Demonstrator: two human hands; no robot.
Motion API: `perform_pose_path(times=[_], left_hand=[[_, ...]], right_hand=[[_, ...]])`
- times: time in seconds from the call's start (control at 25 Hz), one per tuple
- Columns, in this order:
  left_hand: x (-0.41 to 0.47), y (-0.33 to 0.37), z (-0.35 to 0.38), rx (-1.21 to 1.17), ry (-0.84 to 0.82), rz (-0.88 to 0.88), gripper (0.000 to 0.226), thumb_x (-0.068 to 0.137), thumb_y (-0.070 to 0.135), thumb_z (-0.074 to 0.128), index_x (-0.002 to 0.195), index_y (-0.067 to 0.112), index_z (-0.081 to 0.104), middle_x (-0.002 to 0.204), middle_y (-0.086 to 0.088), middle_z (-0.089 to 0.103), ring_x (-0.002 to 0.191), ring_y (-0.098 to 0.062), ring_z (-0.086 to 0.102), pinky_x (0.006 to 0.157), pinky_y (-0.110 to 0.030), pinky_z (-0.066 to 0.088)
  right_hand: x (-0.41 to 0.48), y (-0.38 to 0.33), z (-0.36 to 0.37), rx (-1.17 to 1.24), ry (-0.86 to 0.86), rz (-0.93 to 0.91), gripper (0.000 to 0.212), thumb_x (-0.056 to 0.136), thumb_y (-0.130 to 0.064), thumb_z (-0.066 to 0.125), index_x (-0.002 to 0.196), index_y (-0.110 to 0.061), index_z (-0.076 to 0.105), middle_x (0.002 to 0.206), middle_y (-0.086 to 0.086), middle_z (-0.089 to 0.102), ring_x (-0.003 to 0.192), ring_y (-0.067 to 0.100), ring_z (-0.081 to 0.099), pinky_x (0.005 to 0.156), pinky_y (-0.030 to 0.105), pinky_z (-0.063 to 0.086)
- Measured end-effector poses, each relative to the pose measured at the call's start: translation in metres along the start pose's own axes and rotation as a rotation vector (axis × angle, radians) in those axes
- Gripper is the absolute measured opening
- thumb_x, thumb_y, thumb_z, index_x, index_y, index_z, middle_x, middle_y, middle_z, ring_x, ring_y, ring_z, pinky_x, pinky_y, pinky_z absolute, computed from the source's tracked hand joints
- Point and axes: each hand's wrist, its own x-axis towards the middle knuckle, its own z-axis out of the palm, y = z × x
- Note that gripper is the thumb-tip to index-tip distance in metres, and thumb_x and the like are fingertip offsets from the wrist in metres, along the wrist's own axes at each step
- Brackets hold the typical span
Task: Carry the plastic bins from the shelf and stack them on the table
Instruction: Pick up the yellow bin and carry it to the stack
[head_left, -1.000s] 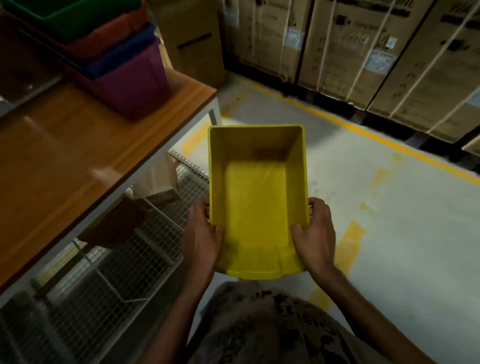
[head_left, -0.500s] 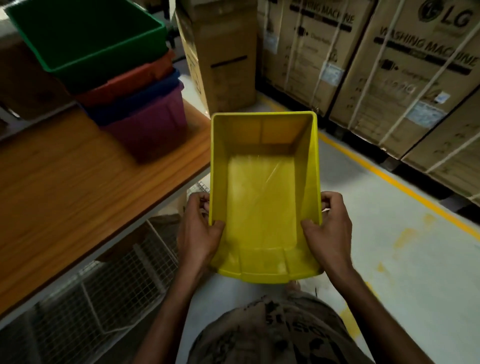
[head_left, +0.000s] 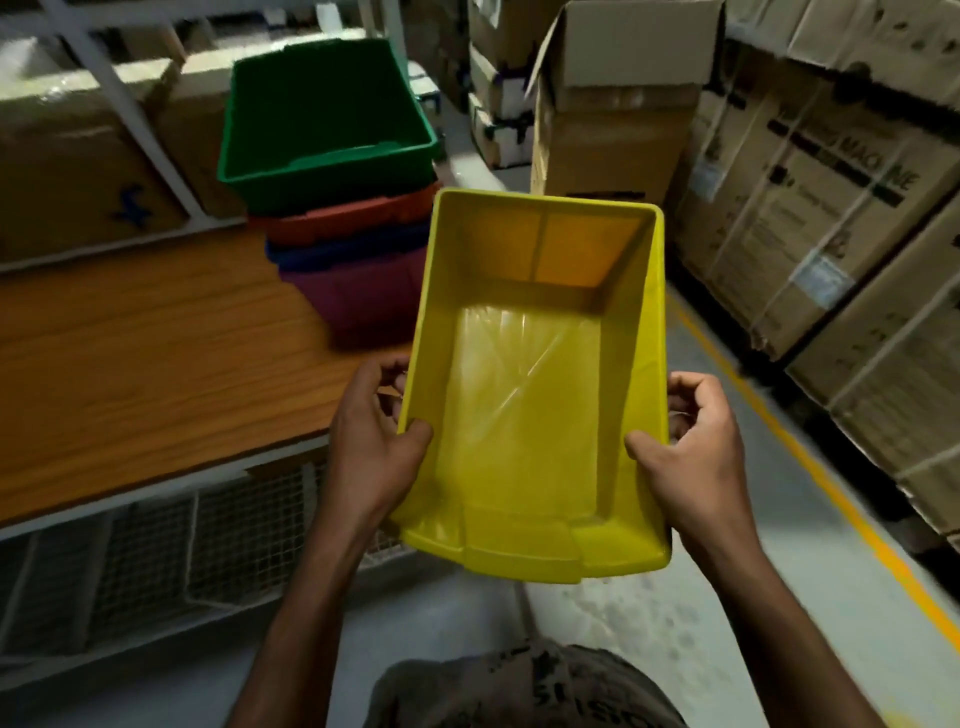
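Note:
I hold an empty yellow plastic bin (head_left: 535, 395) in front of my chest, its open top facing me. My left hand (head_left: 376, 441) grips its left rim with the thumb inside. My right hand (head_left: 691, 447) grips the right rim the same way. On the wooden table (head_left: 156, 358) to the left stands a stack of bins: a green bin (head_left: 327, 124) on top, a red bin (head_left: 353, 218) under it, then a blue bin (head_left: 337, 252) and a purple bin (head_left: 358, 296) at the bottom. The yellow bin's far corner overlaps the stack's right side.
Wire mesh (head_left: 171, 551) runs under the table. Large cardboard boxes (head_left: 810, 208) line the right side behind a yellow floor line (head_left: 810, 467). More boxes (head_left: 72, 156) sit behind the table on a white-framed shelf. Grey floor lies between table and boxes.
The yellow bin has risen and moved forward toward the stack, still held by both hands. The view has tilted up, so the stack and table now sit closer.

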Motion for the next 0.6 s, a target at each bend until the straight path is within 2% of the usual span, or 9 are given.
perform_pose_path(times=[0.08, 0.2, 0.32, 0.44, 0.6], left_hand=[[-0.002, 0.014, -0.009, 0.014, 0.051, 0.004, 0.061, 0.076, -0.014, 0.067, 0.116, 0.031, 0.058, 0.099, 0.007, 0.063, 0.079, -0.002, 0.057, 0.069, -0.037, 0.054], [-0.001, 0.034, -0.029, 0.014, 0.116, 0.011, 0.060, 0.078, -0.013, 0.068, 0.115, 0.033, 0.059, 0.098, 0.012, 0.063, 0.081, -0.002, 0.059, 0.070, -0.037, 0.055], [0.006, 0.055, -0.054, 0.008, 0.167, 0.027, 0.062, 0.078, -0.009, 0.071, 0.109, 0.043, 0.058, 0.101, 0.015, 0.063, 0.089, -0.007, 0.061, 0.073, -0.038, 0.057], [0.021, 0.076, -0.078, -0.003, 0.203, 0.076, 0.060, 0.079, -0.005, 0.073, 0.108, 0.044, 0.058, 0.108, 0.011, 0.064, 0.095, -0.006, 0.063, 0.075, -0.031, 0.060], [0.051, 0.095, -0.112, -0.051, 0.249, 0.170, 0.051, 0.085, -0.005, 0.071, 0.109, 0.039, 0.061, 0.111, 0.003, 0.067, 0.099, -0.016, 0.067, 0.077, -0.030, 0.060]], right_hand=[[0.013, -0.014, -0.004, 0.062, -0.097, -0.006, 0.053, 0.075, 0.005, 0.075, 0.103, -0.035, 0.054, 0.100, -0.006, 0.068, 0.080, 0.002, 0.068, 0.068, 0.032, 0.058], [0.032, -0.042, -0.004, 0.150, -0.249, 0.008, 0.055, 0.078, 0.011, 0.074, 0.105, -0.032, 0.055, 0.102, 0.002, 0.071, 0.084, 0.013, 0.073, 0.067, 0.033, 0.062], [0.047, -0.079, -0.001, 0.238, -0.347, 0.009, 0.051, 0.081, 0.009, 0.074, 0.114, -0.027, 0.056, 0.106, 0.006, 0.072, 0.087, 0.015, 0.074, 0.067, 0.029, 0.062], [0.058, -0.121, 0.002, 0.318, -0.374, -0.044, 0.051, 0.082, 0.008, 0.073, 0.119, -0.023, 0.057, 0.109, 0.009, 0.074, 0.095, 0.024, 0.075, 0.073, 0.038, 0.062], [0.069, -0.172, 0.016, 0.414, -0.341, -0.160, 0.050, 0.078, 0.011, 0.072, 0.113, -0.022, 0.060, 0.102, 0.008, 0.076, 0.089, 0.021, 0.076, 0.067, 0.032, 0.061]])
